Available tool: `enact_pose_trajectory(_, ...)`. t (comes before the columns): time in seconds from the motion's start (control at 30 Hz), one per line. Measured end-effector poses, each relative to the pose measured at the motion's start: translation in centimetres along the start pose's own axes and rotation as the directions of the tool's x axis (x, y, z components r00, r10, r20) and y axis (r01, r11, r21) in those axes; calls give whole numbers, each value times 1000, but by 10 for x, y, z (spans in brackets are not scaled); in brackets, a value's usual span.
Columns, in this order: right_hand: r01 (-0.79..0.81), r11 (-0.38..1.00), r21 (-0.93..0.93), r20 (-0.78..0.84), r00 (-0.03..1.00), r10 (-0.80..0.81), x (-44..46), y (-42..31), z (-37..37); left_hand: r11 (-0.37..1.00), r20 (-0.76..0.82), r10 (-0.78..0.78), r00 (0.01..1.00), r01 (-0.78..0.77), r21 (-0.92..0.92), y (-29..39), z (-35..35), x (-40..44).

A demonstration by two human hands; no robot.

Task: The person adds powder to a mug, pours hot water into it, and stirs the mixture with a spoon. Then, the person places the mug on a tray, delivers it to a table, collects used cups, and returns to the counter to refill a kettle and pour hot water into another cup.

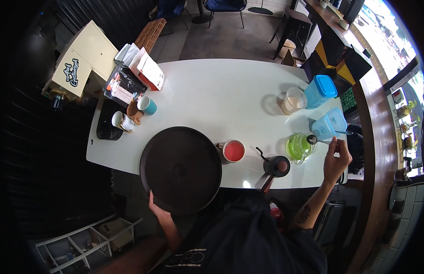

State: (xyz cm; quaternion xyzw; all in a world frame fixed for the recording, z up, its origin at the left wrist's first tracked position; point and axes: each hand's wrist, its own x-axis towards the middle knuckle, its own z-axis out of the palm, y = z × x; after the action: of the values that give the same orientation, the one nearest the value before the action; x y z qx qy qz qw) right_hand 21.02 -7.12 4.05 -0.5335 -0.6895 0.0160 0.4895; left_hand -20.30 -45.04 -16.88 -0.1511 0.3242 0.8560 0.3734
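My left hand (160, 211) grips the near-left rim of a large round dark tray (180, 169). Its thumb shows at the edge and the other fingers are mostly hidden. The tray overhangs the table's front edge. In my right hand (337, 160) a spoon (312, 139) is pinched by its handle. The spoon's bowl is over a glass jug of green liquid (298, 148); I cannot tell whether it touches. Just behind stands an open light-blue container (328, 124) with another utensil handle across it. A mug of red drink (233, 151) sits right of the tray.
A dark gooseneck kettle (277, 166) stands near the front edge of the white table (221, 91). Farther back are a clear cup (293, 101) and a blue lidded container (322, 92). Several cups, including a teal cup (147, 105), stand left beside a card holder (124, 85).
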Motion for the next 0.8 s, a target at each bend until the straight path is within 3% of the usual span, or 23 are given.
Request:
enact_pose_trajectory(0.13, -66, 998, 4, 14, 998, 66, -4, -9, 1, 997, -88, 51, 995, -45, 66, -1, 1, -1)
enact_pose_trajectory(0.2, -255, 910, 328, 163, 964, 211, -13, -36, 16, 997, -77, 52, 996, -47, 62, -3, 1, 0)
enact_pose_trajectory(0.27, -312, 847, 431, 290, 937, 197, -34, -44, 46, 997, -66, 50, 997, -47, 57, -4, 2, -1)
enact_pose_trajectory(0.33, -291, 878, 380, 463, 882, 92, -54, -51, 69, 1000, -9, 10, 1000, -10, 5, -6, 4, -2)
enact_pose_trajectory(0.5, -193, 859, 475, 528, 843, -103, -84, -71, 109, 992, -133, 121, 984, -122, -3, -8, 3, -8)
enact_pose_trajectory(0.63, -148, 867, 477, 538, 829, -154, -87, -72, 120, 974, -164, 219, 962, -227, -31, -18, 7, -15)
enact_pose_trajectory(0.8, -239, 854, 462, 559, 826, -71, -95, -67, 131, 970, -152, 231, 961, -241, -46, -25, 14, -20)
